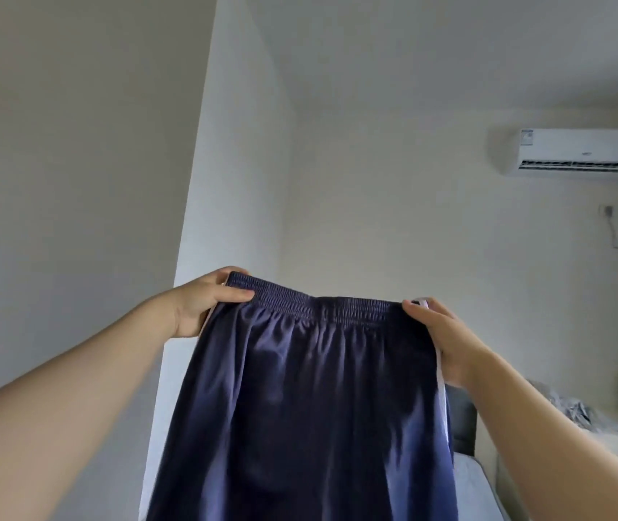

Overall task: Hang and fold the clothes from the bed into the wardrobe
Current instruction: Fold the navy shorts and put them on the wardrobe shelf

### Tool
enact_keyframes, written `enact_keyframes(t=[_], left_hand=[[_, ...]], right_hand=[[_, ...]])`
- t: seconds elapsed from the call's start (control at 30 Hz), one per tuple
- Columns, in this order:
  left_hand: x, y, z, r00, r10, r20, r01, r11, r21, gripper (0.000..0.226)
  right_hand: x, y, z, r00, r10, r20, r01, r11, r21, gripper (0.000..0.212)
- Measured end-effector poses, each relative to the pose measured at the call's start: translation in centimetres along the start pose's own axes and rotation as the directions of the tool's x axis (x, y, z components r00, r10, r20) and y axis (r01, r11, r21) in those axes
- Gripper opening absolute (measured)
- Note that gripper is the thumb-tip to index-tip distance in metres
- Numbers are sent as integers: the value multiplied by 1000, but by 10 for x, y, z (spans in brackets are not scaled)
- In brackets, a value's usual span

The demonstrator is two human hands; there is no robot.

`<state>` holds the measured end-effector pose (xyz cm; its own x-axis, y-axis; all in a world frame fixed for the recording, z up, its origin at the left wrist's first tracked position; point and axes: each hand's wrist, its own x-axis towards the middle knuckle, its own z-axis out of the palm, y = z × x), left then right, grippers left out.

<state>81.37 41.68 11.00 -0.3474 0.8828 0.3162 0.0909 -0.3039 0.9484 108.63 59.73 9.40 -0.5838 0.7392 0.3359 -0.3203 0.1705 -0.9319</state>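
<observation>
The left hand (pixel 202 302) and the right hand (pixel 446 340) each pinch one end of the stretchy waistband (pixel 322 306), holding the dark blue shorts (pixel 299 408) up in the air, cloth hanging straight down between both arms.

Both arms reach forward and up: the left arm (pixel 74 389) from 8 o'clock, the right arm (pixel 563 426) from 4 o'clock. The left hand (pixel 202 306) and right hand (pixel 439 340) each pinch one end of the waistband (pixel 318 302), thumb in front, fingers behind
</observation>
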Motion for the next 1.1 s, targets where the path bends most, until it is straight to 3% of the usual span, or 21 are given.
enact_keyframes(t=[0.13, 0.33, 0.47, 0.57, 0.67, 0.77, 0.87, 0.9, 1.0, 1.1], left_hand=[[-5, -10, -3, 993, -82, 87, 78, 996, 46, 16], [-6, -36, 3, 990, -104, -93, 131, 929, 346, 21], [-6, -53, 5, 989, -90, -116, 120, 952, 281, 22], [-8, -67, 8, 990, -102, -102, 118, 979, 166, 22], [-13, -67, 9, 995, -88, 55, 87, 996, 20, 21], [-13, -68, 11, 954, -231, 192, 208, 969, 134, 36], [-7, -85, 19, 906, -422, 34, 399, 878, 266, 11], [-5, -93, 25, 881, -472, -21, 463, 854, 237, 5], [-3, -120, 49, 797, -584, -155, 597, 801, 51, 18], [-3, -140, 81, 796, -546, -262, 548, 833, -73, 16]], right_hand=[[-7, 12, -4, 999, 34, 7, -34, 999, -40, 20], [-26, 39, -8, 990, 136, 19, -125, 950, -288, 12], [-35, 57, -13, 985, 175, 11, -160, 922, -352, 24], [-42, 65, -22, 978, 205, 20, -190, 936, -297, 29], [-48, 69, -31, 971, 230, 62, -223, 969, -107, 34], [-50, 72, -36, 955, 294, 48, -294, 956, -8, 29], [-50, 83, -32, 921, 384, -61, -388, 918, -78, 20], [-49, 88, -30, 909, 399, -120, -411, 906, -101, 19], [-45, 99, -17, 884, 372, -284, -421, 897, -134, 15], [-42, 106, 0, 882, 331, -336, -383, 918, -102, 16]])
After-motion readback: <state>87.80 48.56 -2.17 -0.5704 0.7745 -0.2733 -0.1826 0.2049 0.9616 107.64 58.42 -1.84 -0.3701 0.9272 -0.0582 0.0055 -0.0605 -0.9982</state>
